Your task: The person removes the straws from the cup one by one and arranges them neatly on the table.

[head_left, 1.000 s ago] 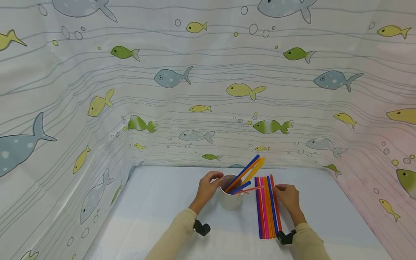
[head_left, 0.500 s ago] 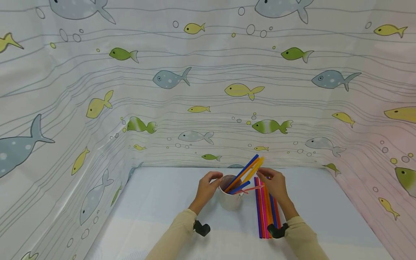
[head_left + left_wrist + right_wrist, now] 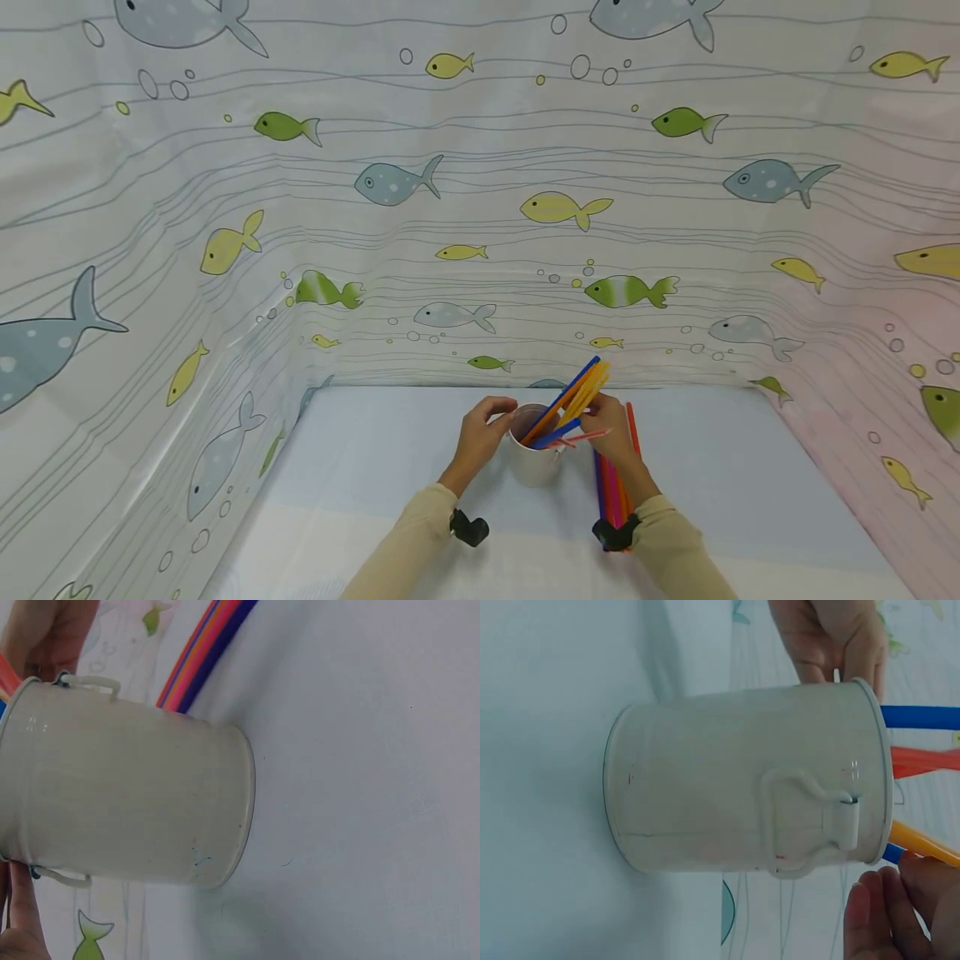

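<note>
In the head view, a small off-white metal bucket (image 3: 536,468) stands upright with several coloured straws leaning in it: blue, orange, yellow and red. My left hand (image 3: 480,435) holds its rim from the left, fingertips at the edge. On the other side, my right hand (image 3: 611,427) pinches at the yellow straws (image 3: 587,393). The right wrist view shows right fingertips (image 3: 911,864) close to the rim, against an orange straw (image 3: 928,843) and a blue one. Two wire handles hang on the bucket's sides. My right hand hides part of the straws behind it.
Right of the bucket lies a row of straws (image 3: 613,492) in purple, red, pink, orange and blue, partly under my right wrist. A red straw (image 3: 632,421) marks its right side. Fish-patterned sheeting (image 3: 480,275) rises around the white table (image 3: 360,467).
My right hand has moved left from the red straw at the row's right side, past the row's far end, to the yellow straws in the bucket. My left hand stays at the rim.
</note>
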`<state>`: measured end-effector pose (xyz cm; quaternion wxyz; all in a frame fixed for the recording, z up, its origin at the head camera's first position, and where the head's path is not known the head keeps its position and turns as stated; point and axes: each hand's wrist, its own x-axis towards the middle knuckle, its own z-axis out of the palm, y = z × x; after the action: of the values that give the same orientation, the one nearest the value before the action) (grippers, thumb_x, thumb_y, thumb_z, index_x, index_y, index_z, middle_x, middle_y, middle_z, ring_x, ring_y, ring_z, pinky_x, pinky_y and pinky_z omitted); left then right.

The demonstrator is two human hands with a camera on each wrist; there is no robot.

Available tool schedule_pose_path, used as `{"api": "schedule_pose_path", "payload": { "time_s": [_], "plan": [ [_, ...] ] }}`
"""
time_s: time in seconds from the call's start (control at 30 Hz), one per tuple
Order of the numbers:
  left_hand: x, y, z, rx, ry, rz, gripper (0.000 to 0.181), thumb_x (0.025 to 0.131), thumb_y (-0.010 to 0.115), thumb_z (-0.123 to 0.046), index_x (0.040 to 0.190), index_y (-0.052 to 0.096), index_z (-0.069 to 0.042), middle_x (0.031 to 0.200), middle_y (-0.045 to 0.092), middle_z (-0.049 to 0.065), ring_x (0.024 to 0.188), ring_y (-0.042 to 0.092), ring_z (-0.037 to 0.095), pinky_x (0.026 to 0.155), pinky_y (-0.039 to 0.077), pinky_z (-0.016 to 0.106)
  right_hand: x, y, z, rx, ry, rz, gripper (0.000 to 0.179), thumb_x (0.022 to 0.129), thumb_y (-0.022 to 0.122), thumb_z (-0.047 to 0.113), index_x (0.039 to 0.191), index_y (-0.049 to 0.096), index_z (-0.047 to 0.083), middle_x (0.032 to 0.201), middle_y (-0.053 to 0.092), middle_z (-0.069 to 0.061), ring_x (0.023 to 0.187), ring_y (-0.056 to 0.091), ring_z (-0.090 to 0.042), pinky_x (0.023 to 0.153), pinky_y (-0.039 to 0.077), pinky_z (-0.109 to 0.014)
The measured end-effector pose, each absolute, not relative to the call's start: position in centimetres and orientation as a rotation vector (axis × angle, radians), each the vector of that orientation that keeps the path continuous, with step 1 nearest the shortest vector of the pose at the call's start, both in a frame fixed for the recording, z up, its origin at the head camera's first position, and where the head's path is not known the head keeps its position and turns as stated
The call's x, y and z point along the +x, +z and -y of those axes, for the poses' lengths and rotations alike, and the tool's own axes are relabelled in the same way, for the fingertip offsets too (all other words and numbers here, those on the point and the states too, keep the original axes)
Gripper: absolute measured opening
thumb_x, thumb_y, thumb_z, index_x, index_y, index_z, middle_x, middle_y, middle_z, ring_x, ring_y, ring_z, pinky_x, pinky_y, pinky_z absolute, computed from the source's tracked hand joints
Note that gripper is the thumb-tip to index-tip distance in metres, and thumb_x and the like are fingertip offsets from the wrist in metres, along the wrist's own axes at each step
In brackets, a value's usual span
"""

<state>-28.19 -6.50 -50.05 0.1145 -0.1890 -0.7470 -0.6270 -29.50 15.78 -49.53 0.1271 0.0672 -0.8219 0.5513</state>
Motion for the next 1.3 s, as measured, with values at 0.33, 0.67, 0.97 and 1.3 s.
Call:
{"api": "schedule_pose_path", "payload": {
  "time_s": [0.33,0.67,0.97,1.3],
  "plan": [
    [-27.9,-49.7,6.5,-0.547,-1.817,2.204,0.022,0.082,0.057,0.0,0.103,0.057,0.003,0.102,0.057,0.017,0.099,0.053,0.029,0.083,0.046,0.031,-29.8,-50.2,-14.9,0.269,1.665,2.329,0.022,0.076,0.068,0.023,0.096,0.067,0.014,0.088,0.065,-0.003,0.084,0.06,-0.017,0.07,0.051,-0.032],
    [-29.5,-52.0,6.7,-0.543,-1.759,2.215,0.022,0.082,0.06,-0.009,0.104,0.058,-0.005,0.101,0.059,0.007,0.098,0.055,0.019,0.08,0.047,0.024,-29.6,-50.5,-15.0,0.274,1.703,2.281,0.027,0.075,0.069,0.023,0.098,0.066,0.01,0.091,0.065,-0.005,0.084,0.06,-0.02,0.068,0.052,-0.03],
    [-29.5,-52.1,6.7,-0.56,-1.759,2.206,0.021,0.082,0.059,-0.006,0.103,0.059,-0.005,0.1,0.059,0.006,0.096,0.056,0.017,0.079,0.047,0.024,-30.2,-49.8,-16.4,0.404,1.819,2.082,0.026,0.077,0.066,0.016,0.102,0.064,0.008,0.097,0.064,-0.005,0.09,0.06,-0.018,0.07,0.051,-0.026],
    [-28.4,-50.6,6.7,-0.57,-1.794,2.182,0.021,0.082,0.057,0.0,0.103,0.057,0.002,0.101,0.058,0.016,0.097,0.054,0.028,0.08,0.047,0.029,-26.9,-42.7,-17.6,0.331,1.732,2.094,0.023,0.084,0.058,0.01,0.105,0.06,0.0,0.105,0.06,-0.013,0.103,0.054,-0.024,0.078,0.046,-0.021]
  ]
}}
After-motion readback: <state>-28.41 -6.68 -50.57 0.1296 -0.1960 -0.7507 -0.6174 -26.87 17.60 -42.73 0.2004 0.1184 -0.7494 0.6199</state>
